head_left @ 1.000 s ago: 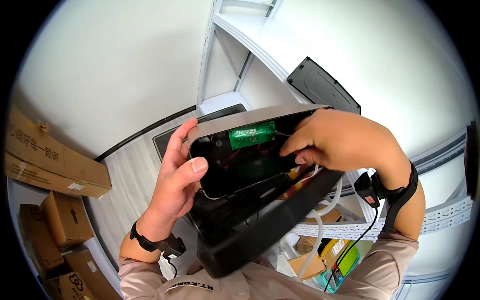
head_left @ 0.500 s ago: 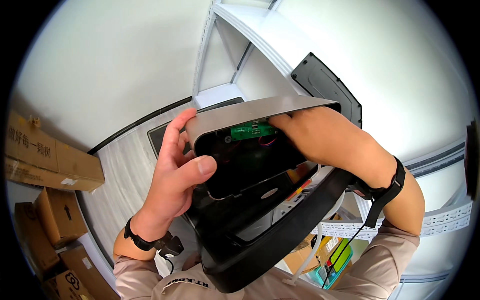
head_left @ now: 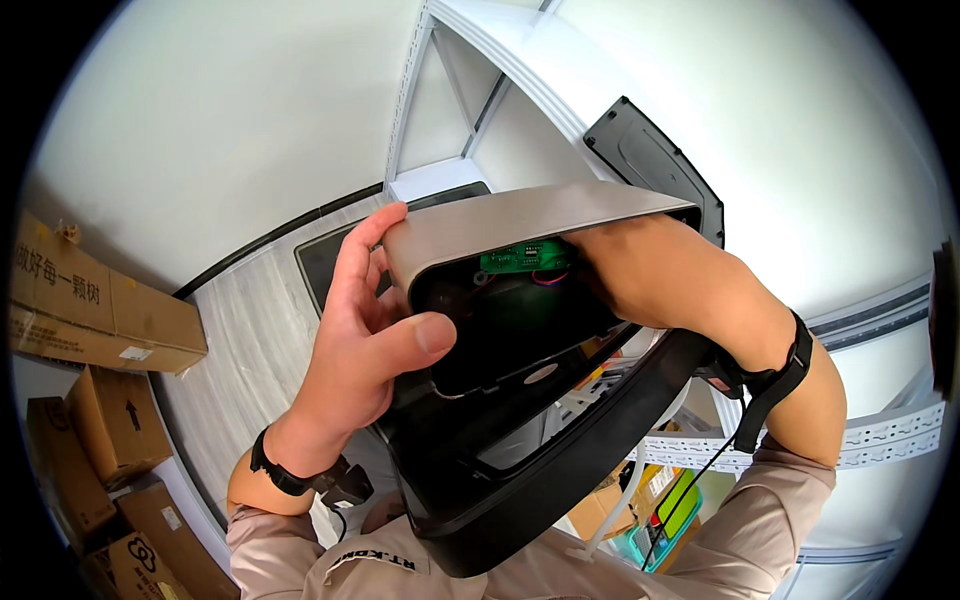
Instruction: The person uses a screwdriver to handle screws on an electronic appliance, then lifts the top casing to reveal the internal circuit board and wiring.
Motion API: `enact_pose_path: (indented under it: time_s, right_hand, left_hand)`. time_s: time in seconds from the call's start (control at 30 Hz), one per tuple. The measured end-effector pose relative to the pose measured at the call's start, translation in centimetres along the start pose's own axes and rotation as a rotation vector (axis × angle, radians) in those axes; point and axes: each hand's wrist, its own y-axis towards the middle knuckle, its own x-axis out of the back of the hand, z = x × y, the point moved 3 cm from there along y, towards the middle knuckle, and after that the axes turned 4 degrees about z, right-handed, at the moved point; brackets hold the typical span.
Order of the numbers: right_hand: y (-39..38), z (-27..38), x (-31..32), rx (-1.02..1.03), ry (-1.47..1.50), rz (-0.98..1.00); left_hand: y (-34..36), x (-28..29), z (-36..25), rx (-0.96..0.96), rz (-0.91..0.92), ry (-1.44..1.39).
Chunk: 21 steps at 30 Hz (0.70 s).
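Note:
A hollow housing with a grey-brown outer shell [head_left: 530, 212] and a dark inside is tilted with its opening toward me. My left hand [head_left: 365, 345] grips its left end, thumb at the opening's edge and fingers round the outside. Under the top wall inside is a green circuit board [head_left: 522, 257] with thin red and dark wires. My right hand [head_left: 645, 270] reaches into the opening beside the board; its fingers are hidden. Below the housing, a black frame [head_left: 545, 515] with a wide opening slants toward my chest.
Behind the housing, a dark grey panel [head_left: 655, 165] leans near a white shelf rack [head_left: 500, 45]. Cardboard boxes [head_left: 110, 310] are stacked at the left on the wood-look floor [head_left: 240, 350]. At lower right sit a teal tray [head_left: 685, 510] and a white tube [head_left: 630, 490].
The housing has shifted slightly right, and my left hand has moved with it. My right hand stays inside, now covering a little more of the circuit board's right end.

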Motion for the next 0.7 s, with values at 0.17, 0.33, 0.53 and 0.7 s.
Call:
enact_pose_path:
  time_s: [0.17, 0.33, 0.53, 0.7]
  right_hand:
    - [0.1, -0.5, 0.0, -0.017, 0.131, 0.084]
    - [0.2, -0.8, -0.1, 0.013, 0.238, 0.024]
    - [-0.1, -0.9, -0.7, 0.054, 0.278, -0.041]
    - [-0.2, -0.9, -0.8, 0.039, 0.239, -0.044]
  left_hand:
    - [-0.2, 0.2, -0.2, -0.046, 0.012, 0.077]
    - [-0.4, 0.0, -0.6, -0.057, 0.006, 0.056]
    - [-0.7, 0.3, -0.4, -0.074, 0.000, 0.070]
    - [-1.0, 0.2, -0.6, -0.069, -0.001, 0.084]
